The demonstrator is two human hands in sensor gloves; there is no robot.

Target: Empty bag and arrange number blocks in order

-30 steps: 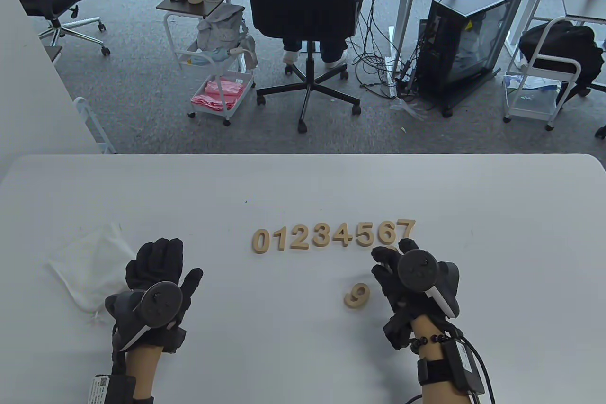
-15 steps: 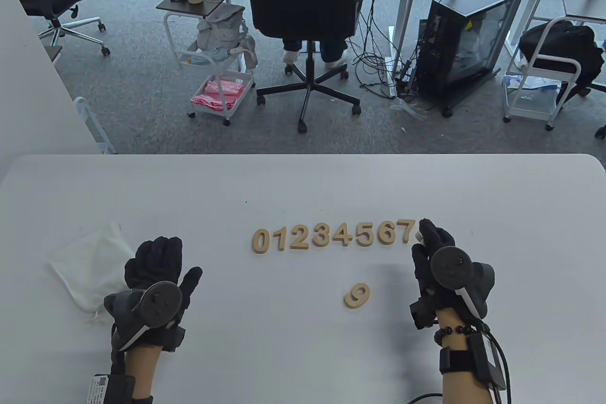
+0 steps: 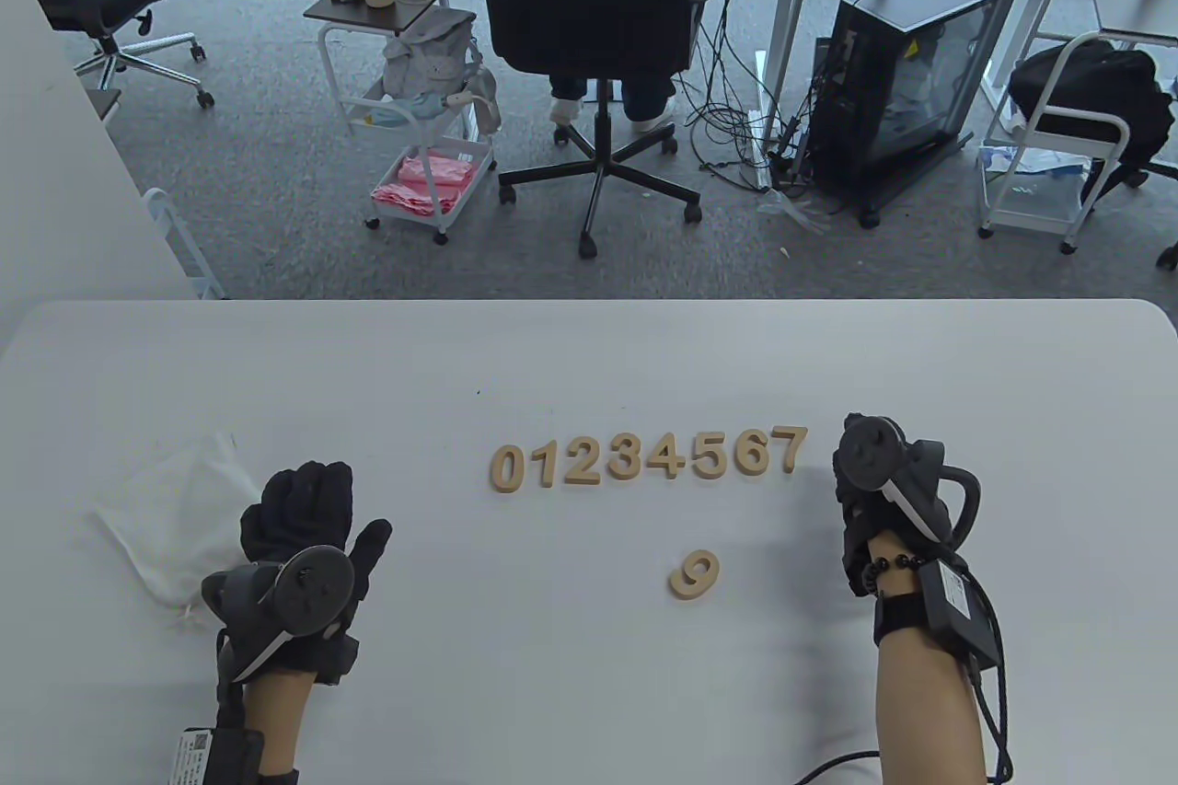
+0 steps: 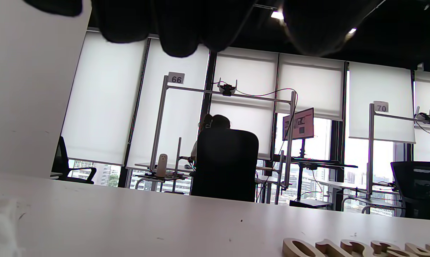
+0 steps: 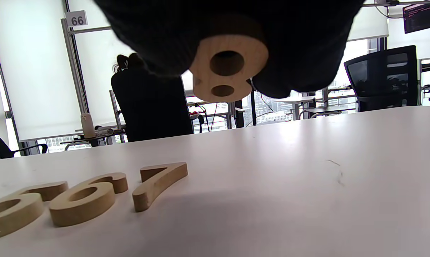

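Observation:
Wooden number blocks 0 to 7 lie in a row (image 3: 649,458) on the white table (image 3: 589,362). The 9 block (image 3: 695,574) lies alone nearer me. My right hand (image 3: 860,490) is just right of the 7 block (image 3: 790,448). In the right wrist view its fingers (image 5: 300,53) hold the 8 block (image 5: 226,69) above the table, right of the 7 block (image 5: 158,184). My left hand (image 3: 308,523) rests on the table, fingers spread, beside the white cloth bag (image 3: 175,513).
The bag lies flat at the table's left. Beyond the far edge stand an office chair (image 3: 589,40) with a seated person, a cart (image 3: 423,113) and a computer case (image 3: 906,76).
My right hand has moved right and away from me, from below the 6 and 7 to the right of the 7. The left hand has not moved.

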